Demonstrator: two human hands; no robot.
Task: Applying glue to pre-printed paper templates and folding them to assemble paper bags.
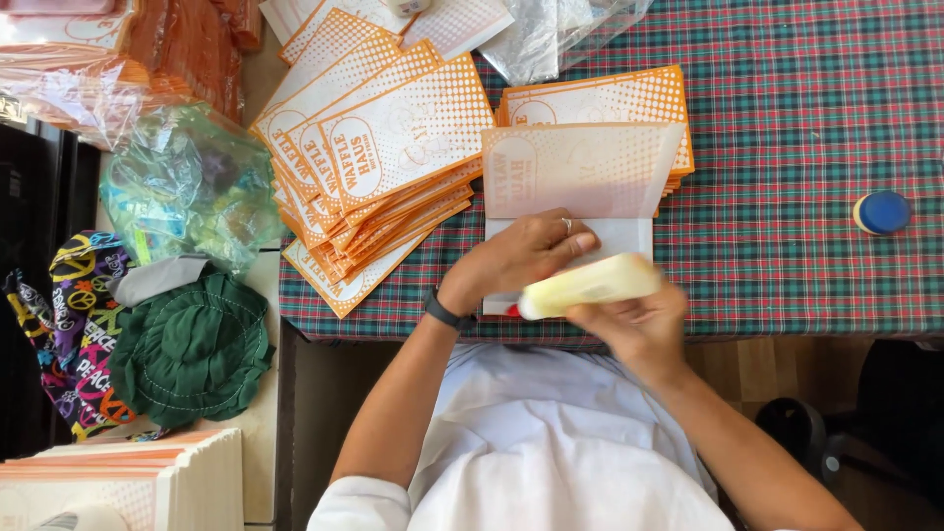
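Lower centre of frame: right hand has its fingers wrapped round a pale yellow glue bottle lying sideways, red tip pointing left. Just above, left hand lies flat, fingers spread narrow, pressing a white paper bag on the plaid desk. Beyond, upper centre: orange-printed bag stacks; blue cap far right

White short-sleeved top. Black band on left wrist. Ring on left hand; arms bare.
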